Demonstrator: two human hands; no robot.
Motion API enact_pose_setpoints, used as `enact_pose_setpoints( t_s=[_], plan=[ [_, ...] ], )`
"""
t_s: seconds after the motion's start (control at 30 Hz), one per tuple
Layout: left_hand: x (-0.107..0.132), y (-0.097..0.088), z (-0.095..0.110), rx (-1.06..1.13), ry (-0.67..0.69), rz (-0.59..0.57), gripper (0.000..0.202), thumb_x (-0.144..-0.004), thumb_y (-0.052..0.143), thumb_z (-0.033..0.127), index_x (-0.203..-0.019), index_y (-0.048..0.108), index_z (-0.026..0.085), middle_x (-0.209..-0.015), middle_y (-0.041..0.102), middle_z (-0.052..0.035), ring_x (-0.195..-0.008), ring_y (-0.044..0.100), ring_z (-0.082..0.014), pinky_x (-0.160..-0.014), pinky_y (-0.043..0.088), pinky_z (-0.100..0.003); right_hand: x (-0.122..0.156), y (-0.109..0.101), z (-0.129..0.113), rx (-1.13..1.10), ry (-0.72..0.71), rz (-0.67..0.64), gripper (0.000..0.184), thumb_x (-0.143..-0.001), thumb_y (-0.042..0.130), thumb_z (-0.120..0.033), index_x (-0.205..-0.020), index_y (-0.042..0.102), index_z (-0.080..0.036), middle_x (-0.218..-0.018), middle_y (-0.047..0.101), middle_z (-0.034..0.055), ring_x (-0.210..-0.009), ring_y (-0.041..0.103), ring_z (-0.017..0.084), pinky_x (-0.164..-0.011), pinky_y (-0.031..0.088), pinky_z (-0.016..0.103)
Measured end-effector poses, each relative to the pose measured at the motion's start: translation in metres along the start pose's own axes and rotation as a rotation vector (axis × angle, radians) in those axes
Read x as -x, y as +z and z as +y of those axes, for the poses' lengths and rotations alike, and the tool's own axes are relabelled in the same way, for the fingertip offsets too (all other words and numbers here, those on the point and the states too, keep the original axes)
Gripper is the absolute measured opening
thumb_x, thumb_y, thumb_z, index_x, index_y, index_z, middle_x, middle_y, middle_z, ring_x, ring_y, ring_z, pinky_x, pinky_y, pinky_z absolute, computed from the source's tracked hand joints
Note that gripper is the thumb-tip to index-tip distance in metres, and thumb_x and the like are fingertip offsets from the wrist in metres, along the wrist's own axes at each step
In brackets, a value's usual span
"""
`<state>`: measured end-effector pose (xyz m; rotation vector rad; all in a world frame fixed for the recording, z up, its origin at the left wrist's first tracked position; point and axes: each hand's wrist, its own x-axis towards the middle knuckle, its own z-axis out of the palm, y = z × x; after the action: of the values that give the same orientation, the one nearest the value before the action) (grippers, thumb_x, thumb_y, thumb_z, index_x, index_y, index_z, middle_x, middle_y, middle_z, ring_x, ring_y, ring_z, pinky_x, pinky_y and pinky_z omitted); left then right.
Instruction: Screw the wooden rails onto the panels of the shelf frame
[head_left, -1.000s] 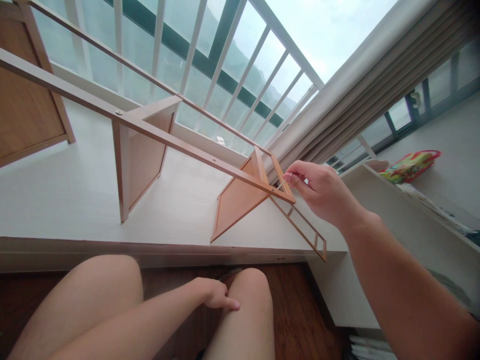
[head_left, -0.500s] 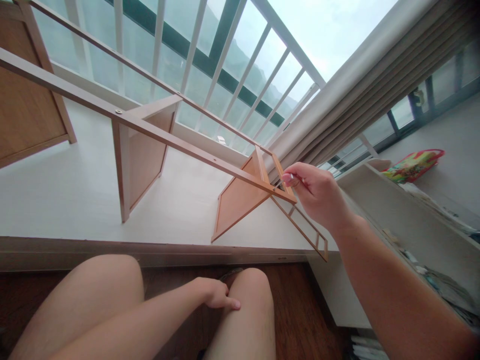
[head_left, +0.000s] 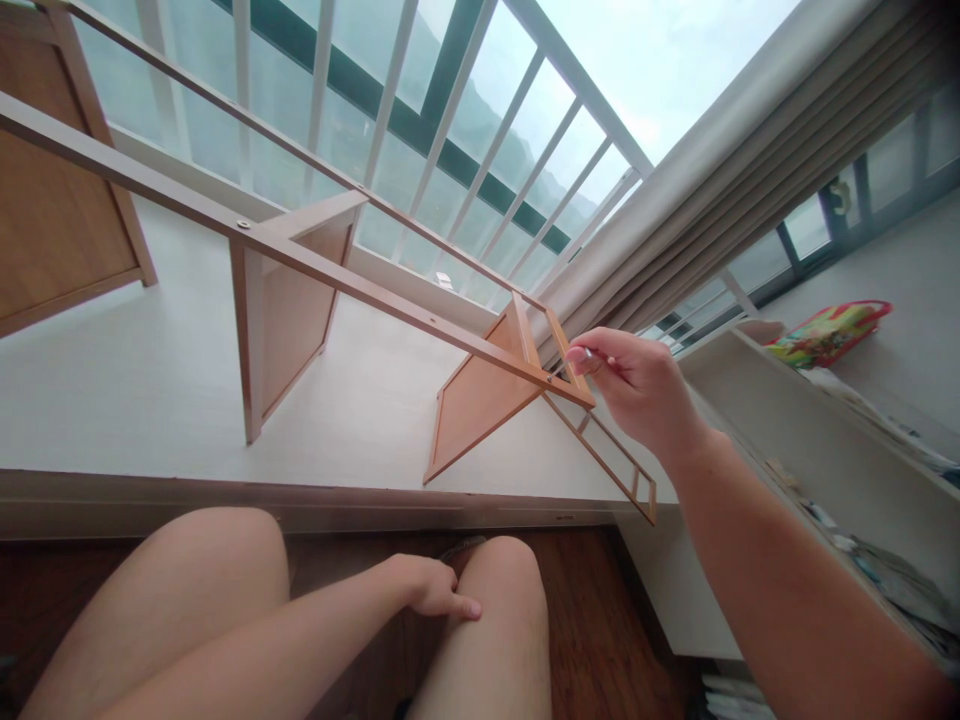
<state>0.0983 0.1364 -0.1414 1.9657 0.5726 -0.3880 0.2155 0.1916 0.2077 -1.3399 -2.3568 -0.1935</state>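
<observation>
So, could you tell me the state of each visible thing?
Right grip: pinched shut on the thin tool
Thin tool: tip at fitting on front rail
Left grip: resting on a leg, fingers mostly hidden
Left panel: standing, partly outside view
Middle panel: standing on the white surface
Right panel: standing likewise
Curtain: gathered in folds
Patterned bag: cannot tell open or closed

— Where does the frame (head_left: 375, 290) stand?
— On the ledge (head_left: 360, 420), before the railing (head_left: 581, 85); at the frame's right end, a tool (head_left: 556, 371) in the right hand (head_left: 645, 395).
— And around it?
— Curtain (head_left: 712, 180) behind that hand; shelf unit (head_left: 810, 420) at right; left hand (head_left: 435, 588) on right thigh (head_left: 491, 640).
</observation>
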Motion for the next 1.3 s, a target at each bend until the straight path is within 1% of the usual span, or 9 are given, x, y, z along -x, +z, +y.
enact_pose_setpoints(
  t_s=[0.23,0.37,0.47,0.63,0.8,0.97,1.07,1.17,1.3],
  plan=[
    [0.002,-0.001,0.001,0.008,0.004,-0.001,0.105,-0.067,0.029,0.093,-0.123,0.064,0.012,-0.126,0.061,-0.024,-0.114,0.059,-0.0444,-0.096,0.047,-0.058,-0.003,-0.004,0.002,0.096,-0.014,-0.027,0.025,-0.094,0.055,-0.035,-0.078,0.064,-0.019,-0.067,0.058,0.0,-0.062,0.049,0.013,-0.06,0.034,0.027],
    [0.002,0.0,0.001,0.002,0.002,0.001,0.105,-0.067,0.029,0.094,-0.123,0.065,0.012,-0.125,0.062,-0.0238,-0.114,0.06,-0.0438,-0.096,0.048,-0.057,-0.005,-0.008,0.001,0.17,-0.03,-0.053,0.028,-0.095,0.053,-0.036,-0.074,0.06,-0.019,-0.063,0.051,-0.0012,-0.058,0.043,0.012,-0.058,0.031,0.028],
    [0.002,0.0,0.001,-0.004,-0.004,0.006,0.103,-0.067,0.03,0.093,-0.122,0.066,0.014,-0.125,0.063,-0.0226,-0.114,0.06,-0.0424,-0.097,0.048,-0.055,-0.005,-0.011,-0.003,0.185,-0.019,-0.063,0.032,-0.095,0.052,-0.035,-0.067,0.054,-0.019,-0.059,0.043,-0.0026,-0.056,0.038,0.012,-0.057,0.029,0.028],
    [0.002,-0.001,0.002,-0.006,0.001,0.001,0.1,-0.069,0.03,0.091,-0.123,0.065,0.014,-0.125,0.063,-0.0223,-0.115,0.06,-0.0423,-0.098,0.047,-0.055,-0.003,-0.013,-0.009,0.17,0.085,-0.083,0.042,-0.093,0.053,-0.034,-0.057,0.035,-0.019,-0.055,0.027,-0.0043,-0.053,0.027,0.011,-0.054,0.023,0.028],
    [0.001,-0.001,0.002,-0.004,0.007,0.0,0.102,-0.068,0.029,0.093,-0.123,0.065,0.014,-0.126,0.062,-0.0226,-0.115,0.059,-0.0433,-0.097,0.047,-0.056,-0.002,-0.012,-0.017,0.167,0.187,-0.104,0.045,-0.092,0.052,-0.036,-0.056,0.03,-0.019,-0.053,0.022,-0.0043,-0.052,0.024,0.01,-0.052,0.02,0.029],
    [0.001,0.0,0.001,0.004,-0.003,0.005,0.103,-0.067,0.03,0.094,-0.121,0.066,0.014,-0.125,0.062,-0.0232,-0.114,0.06,-0.0434,-0.098,0.047,-0.056,-0.006,-0.015,-0.02,0.207,0.208,-0.104,0.046,-0.092,0.051,-0.038,-0.055,0.031,-0.02,-0.05,0.026,-0.0044,-0.05,0.025,0.011,-0.052,0.021,0.03],
    [0.001,0.0,0.0,0.007,-0.008,0.005,0.103,-0.066,0.03,0.094,-0.121,0.067,0.015,-0.125,0.063,-0.0226,-0.113,0.06,-0.0431,-0.098,0.047,-0.055,-0.007,-0.019,-0.014,0.238,0.146,-0.131,0.04,-0.093,0.05,-0.038,-0.059,0.042,-0.02,-0.051,0.037,-0.0037,-0.051,0.034,0.012,-0.054,0.024,0.029],
    [0.001,-0.001,0.0,0.009,-0.001,0.002,0.103,-0.067,0.03,0.094,-0.121,0.066,0.014,-0.125,0.063,-0.0227,-0.114,0.06,-0.0429,-0.098,0.047,-0.055,-0.008,-0.021,-0.007,0.255,0.071,-0.169,0.031,-0.094,0.049,-0.037,-0.068,0.054,-0.021,-0.057,0.05,-0.0017,-0.055,0.042,0.013,-0.056,0.028,0.029],
    [0.001,-0.001,0.001,0.006,-0.002,0.007,0.102,-0.067,0.031,0.093,-0.12,0.067,0.014,-0.124,0.063,-0.023,-0.113,0.061,-0.0429,-0.097,0.047,-0.055,-0.007,-0.017,-0.006,0.253,0.031,-0.178,0.027,-0.095,0.048,-0.034,-0.074,0.057,-0.021,-0.061,0.052,-0.0007,-0.058,0.043,0.014,-0.057,0.029,0.028]
  ],
)
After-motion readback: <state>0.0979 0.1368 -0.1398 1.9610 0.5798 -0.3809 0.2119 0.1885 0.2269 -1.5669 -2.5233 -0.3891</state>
